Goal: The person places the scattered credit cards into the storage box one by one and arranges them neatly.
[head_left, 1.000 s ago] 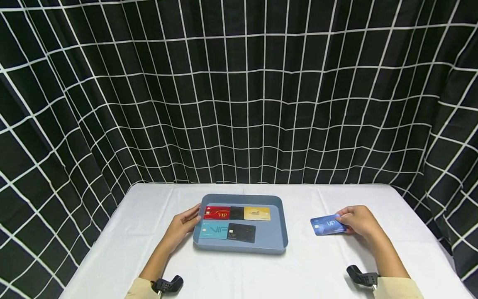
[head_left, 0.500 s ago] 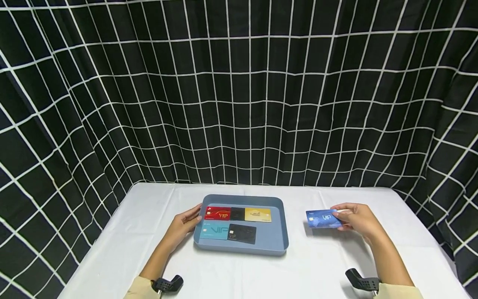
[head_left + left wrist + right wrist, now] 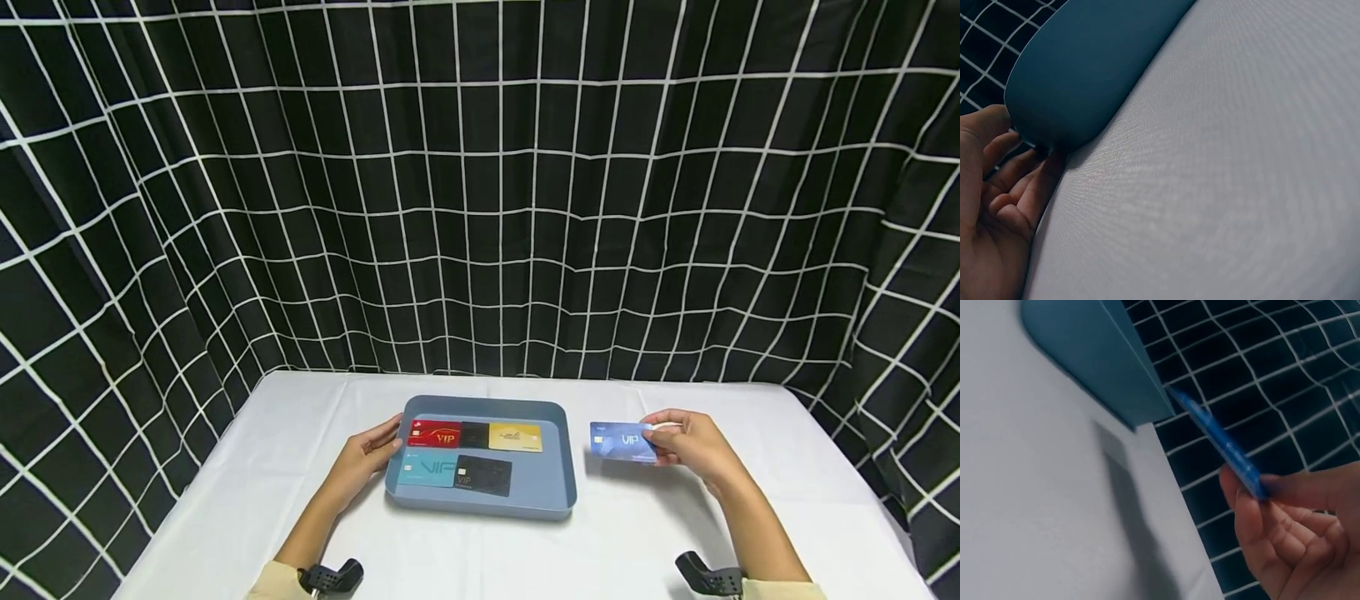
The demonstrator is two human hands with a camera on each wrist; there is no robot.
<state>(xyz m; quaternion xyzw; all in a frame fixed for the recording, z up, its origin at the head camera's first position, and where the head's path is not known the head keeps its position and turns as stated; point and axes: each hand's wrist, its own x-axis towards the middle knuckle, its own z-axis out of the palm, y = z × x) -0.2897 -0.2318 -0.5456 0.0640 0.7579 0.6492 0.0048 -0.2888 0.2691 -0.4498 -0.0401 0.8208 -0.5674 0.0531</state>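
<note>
My right hand (image 3: 692,448) pinches a blue VIP card (image 3: 621,442) by its right end, thumb on top. The card is held above the table, just right of the blue-grey tray (image 3: 480,503); its shadow falls on the cloth in the right wrist view. At the tray's left side, my left hand (image 3: 366,458) holds the wall, with the thumb at the rim and fingers low outside. Inside the tray lie a red card (image 3: 435,433), a dark card (image 3: 475,435) and a gold card (image 3: 516,437) in the back row. A teal card (image 3: 427,469) and a black card (image 3: 483,476) lie in front.
A white cloth (image 3: 525,554) covers the table. Behind it and along both sides hangs a black curtain (image 3: 517,192) with a white grid. Each wrist wears a black camera mount, such as the right one (image 3: 708,575).
My right hand has lifted the blue card from near the cloth and carried it left, closer to the tray. The left hand stays at the tray's left side.
</note>
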